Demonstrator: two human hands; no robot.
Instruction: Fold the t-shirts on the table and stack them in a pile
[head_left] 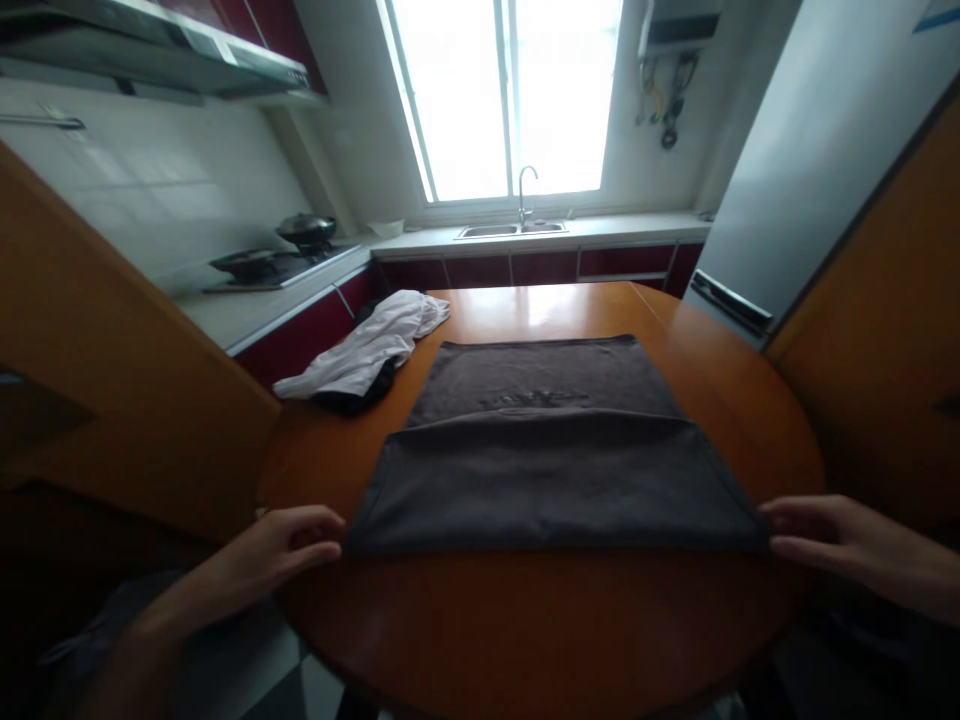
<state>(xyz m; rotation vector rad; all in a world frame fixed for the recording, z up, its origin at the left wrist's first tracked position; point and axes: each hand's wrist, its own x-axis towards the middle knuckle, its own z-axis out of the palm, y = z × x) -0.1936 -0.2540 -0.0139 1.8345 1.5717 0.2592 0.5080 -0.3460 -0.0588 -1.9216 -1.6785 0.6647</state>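
A dark grey cloth (555, 450) lies flat on the round wooden table (525, 620), its near part folded over the far part. My left hand (281, 550) pinches the cloth's near left corner, fingers curled. At the near right corner my right hand (840, 540) holds the cloth with fingers pressed together.
A bundle of white cloth (367, 350) over something dark lies at the table's far left. Beyond it run a counter with a stove and pans (285, 250), a sink (510, 228) under the window, and a refrigerator (810, 170) at right. Wooden panels flank both sides.
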